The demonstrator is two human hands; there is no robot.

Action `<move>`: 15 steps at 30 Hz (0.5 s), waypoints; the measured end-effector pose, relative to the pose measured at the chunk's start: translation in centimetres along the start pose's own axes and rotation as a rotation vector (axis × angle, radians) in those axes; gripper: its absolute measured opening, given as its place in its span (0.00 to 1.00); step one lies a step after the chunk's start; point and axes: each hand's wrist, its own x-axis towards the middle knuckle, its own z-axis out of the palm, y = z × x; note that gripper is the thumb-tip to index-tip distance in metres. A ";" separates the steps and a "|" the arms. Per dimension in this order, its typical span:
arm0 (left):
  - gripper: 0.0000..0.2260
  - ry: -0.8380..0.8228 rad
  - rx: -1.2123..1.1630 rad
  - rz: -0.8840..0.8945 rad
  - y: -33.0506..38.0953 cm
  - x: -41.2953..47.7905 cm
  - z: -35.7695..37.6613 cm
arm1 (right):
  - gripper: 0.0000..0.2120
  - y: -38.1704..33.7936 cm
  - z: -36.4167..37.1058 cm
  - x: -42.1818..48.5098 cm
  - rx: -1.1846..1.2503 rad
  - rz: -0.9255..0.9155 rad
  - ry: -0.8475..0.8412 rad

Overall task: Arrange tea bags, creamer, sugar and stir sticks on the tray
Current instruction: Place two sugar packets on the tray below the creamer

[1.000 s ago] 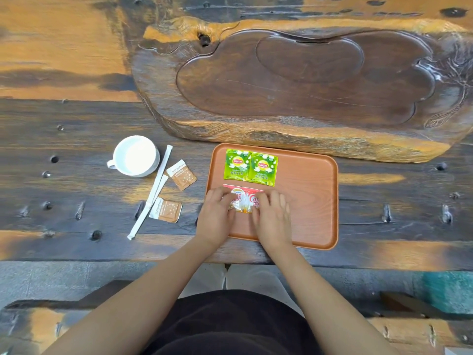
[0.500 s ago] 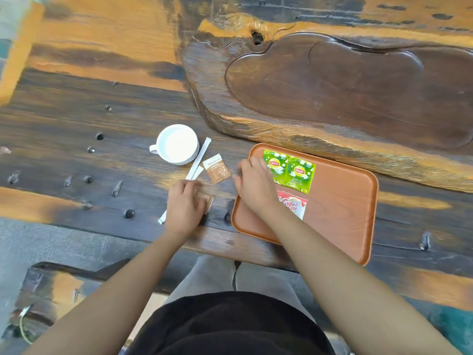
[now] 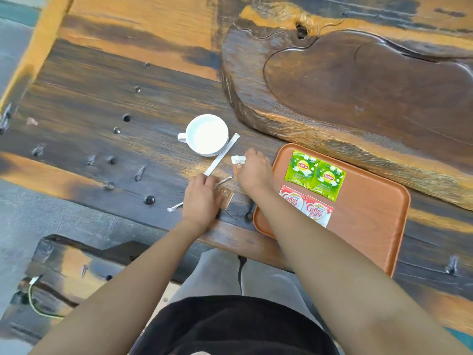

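The orange tray [image 3: 371,226] lies at the table's near edge. On it sit two green tea bags [image 3: 316,176] side by side and two red-and-white creamer packets [image 3: 311,208] below them. Left of the tray, my right hand [image 3: 253,172] rests over a brown sugar packet [image 3: 237,160], fingers closing on it. My left hand [image 3: 201,198] presses on a second brown sugar packet [image 3: 226,197]. Two white wrapped stir sticks lie on the table: one [image 3: 222,156] by the cup, the other [image 3: 176,206] partly hidden under my left hand.
A white cup [image 3: 207,134] stands left of the tray, beside the stir sticks. A large carved wooden slab [image 3: 358,93] fills the far right of the dark wooden table [image 3: 89,111]. A bench [image 3: 64,265] sits below the table's near edge.
Both hands left the creamer packets on the tray and moved left onto the two sugar packets on the table. The camera view shifted left.
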 end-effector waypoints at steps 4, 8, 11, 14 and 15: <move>0.13 0.003 -0.030 0.021 -0.3 0.2 -0.4 | 0.13 0.8 -1.9 -0.8 0.270 0.021 -0.015; 0.07 0.039 -0.090 0.035 -0.7 0.4 -0.8 | 0.08 3.0 -4.1 -2.5 0.600 0.114 -0.003; 0.06 0.048 -0.211 0.031 -0.5 0.4 -1.4 | 0.07 6.2 -5.3 -4.9 0.780 0.302 0.091; 0.06 0.065 -0.354 -0.012 0.4 -0.1 -2.4 | 0.06 9.9 -5.7 -8.1 0.781 0.435 0.204; 0.07 0.067 -0.417 -0.041 0.9 -0.3 -2.7 | 0.06 10.7 -5.6 -9.2 0.758 0.449 0.215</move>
